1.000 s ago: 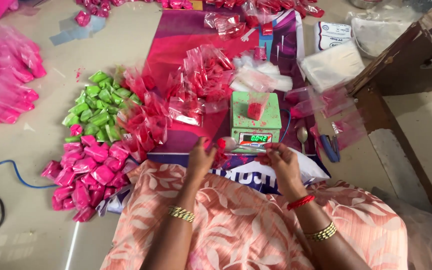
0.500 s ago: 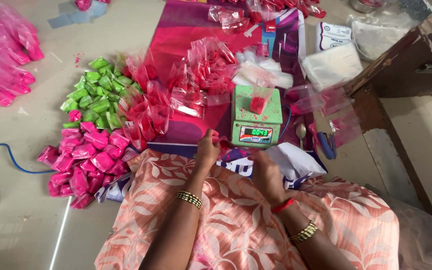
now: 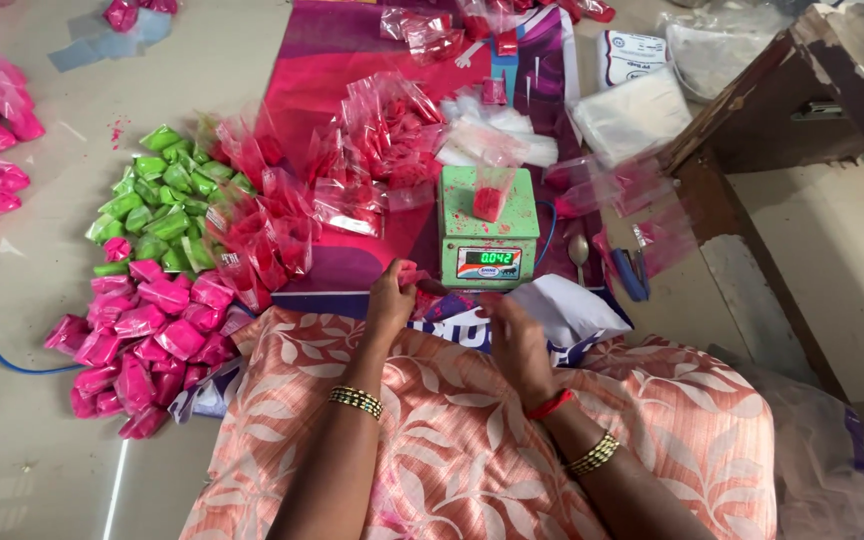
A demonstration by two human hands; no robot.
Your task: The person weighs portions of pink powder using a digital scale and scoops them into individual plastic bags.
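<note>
A small pink packet (image 3: 410, 272) is pinched in the fingers of the left hand (image 3: 390, 300), just in front of the green digital scale (image 3: 488, 228) on the floor. The right hand (image 3: 514, 335) is held beside it over the lap, fingers curled; whether anything is gripped cannot be told. A clear pouch of red powder (image 3: 492, 190) stands on the scale. Piles of pink packets (image 3: 142, 335), green packets (image 3: 157, 195) and red-filled clear pouches (image 3: 272, 215) lie to the left.
</note>
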